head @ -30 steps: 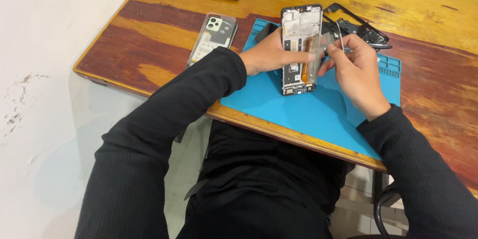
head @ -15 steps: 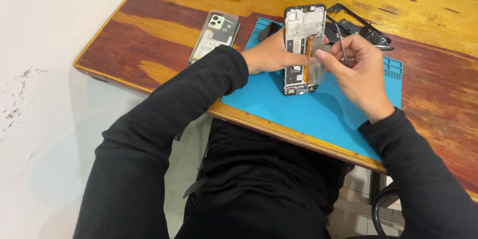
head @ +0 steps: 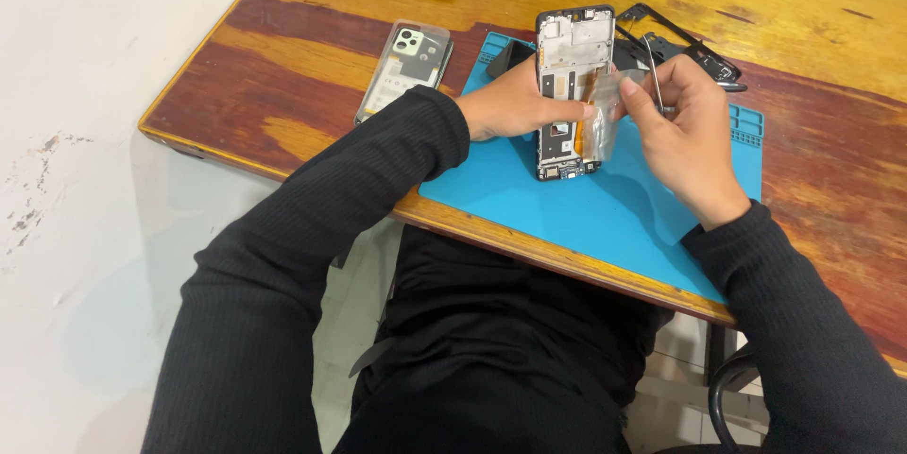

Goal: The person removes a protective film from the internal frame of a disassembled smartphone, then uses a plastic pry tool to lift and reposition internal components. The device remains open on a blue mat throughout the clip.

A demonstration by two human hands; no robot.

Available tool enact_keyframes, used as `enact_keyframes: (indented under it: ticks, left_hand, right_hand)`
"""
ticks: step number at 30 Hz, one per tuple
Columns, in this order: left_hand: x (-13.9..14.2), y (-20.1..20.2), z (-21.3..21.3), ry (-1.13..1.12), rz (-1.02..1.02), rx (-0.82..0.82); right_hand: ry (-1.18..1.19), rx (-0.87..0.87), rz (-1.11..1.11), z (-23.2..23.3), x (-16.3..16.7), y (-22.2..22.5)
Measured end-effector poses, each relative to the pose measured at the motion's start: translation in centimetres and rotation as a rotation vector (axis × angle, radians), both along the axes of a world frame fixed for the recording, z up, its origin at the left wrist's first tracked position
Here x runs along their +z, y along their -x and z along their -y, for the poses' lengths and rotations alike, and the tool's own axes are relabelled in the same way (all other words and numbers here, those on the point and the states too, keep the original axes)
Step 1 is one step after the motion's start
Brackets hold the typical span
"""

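Head view: opened phone frame [head: 571, 85] stands upright, frame centre, on blue mat [head: 605, 218], internals exposed. Left hand [head: 515, 104] fingers clamp it. Right hand [head: 685, 133] fingers pinch clear film [head: 605, 119] and tweezers [head: 655, 71].

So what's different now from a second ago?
Little. The right hand, tweezers tucked in it, has gone from working at the opened phone frame to pinching a clear film lifted off its side. The left hand still props the frame upright on the blue mat. The back cover hasn't moved.

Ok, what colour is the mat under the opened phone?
The work mat is bright blue; it shows best in the head view.
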State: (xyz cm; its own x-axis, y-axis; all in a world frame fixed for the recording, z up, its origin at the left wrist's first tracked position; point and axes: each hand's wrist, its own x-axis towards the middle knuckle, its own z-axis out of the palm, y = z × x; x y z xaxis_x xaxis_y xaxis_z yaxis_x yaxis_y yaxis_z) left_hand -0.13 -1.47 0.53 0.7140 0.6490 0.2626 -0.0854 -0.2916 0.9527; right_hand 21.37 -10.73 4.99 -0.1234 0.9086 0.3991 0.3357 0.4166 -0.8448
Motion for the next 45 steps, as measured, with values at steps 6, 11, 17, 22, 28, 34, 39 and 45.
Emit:
enact_keyframes:
  ticks: [6, 11, 17, 22, 28, 34, 39, 45]
  left_hand:
    - [-0.1, 0.1, -0.2, -0.004, -0.064, 0.046]
    - [0.3, 0.1, -0.3, 0.091, 0.048, 0.067]
    - [2.1, 1.2, -0.1, 0.242, 0.368, -0.038]
    - [3.0, 1.3, 0.3, 0.213, 0.412, -0.009]
    - [3.2, 1.4, 0.6, 0.218, 0.404, -0.032]
    - [2.9, 1.2, 0.7, 0.235, 0.343, 0.026]
    - [2.9, 1.1, 1.4, 0.104, 0.126, 0.007]
    - [2.7, 0.5, 2.0, 0.1, 0.042, 0.001]
  right_hand:
    - [0.02, -0.081, 0.098, 0.4, 0.4, -0.2]
    - [0.004, -0.129, 0.082, 0.2, 0.3, -0.5]
    - [0.079, 0.026, 0.136, 0.1, 0.3, -1.1]
    - [0.159, 0.107, 0.089, 0.4, -0.2, -0.7]
    - [0.184, 0.163, 0.038, 0.7, 0.6, -0.1]
    - [0.3, 0.168, -0.096, 1.4, 1.8, 0.3]
    - [0.321, 0.16, -0.297, 1.1, 2.1, 0.1]
    - [0.365, 0.137, -0.229, 1.0, 1.9, 0.0]
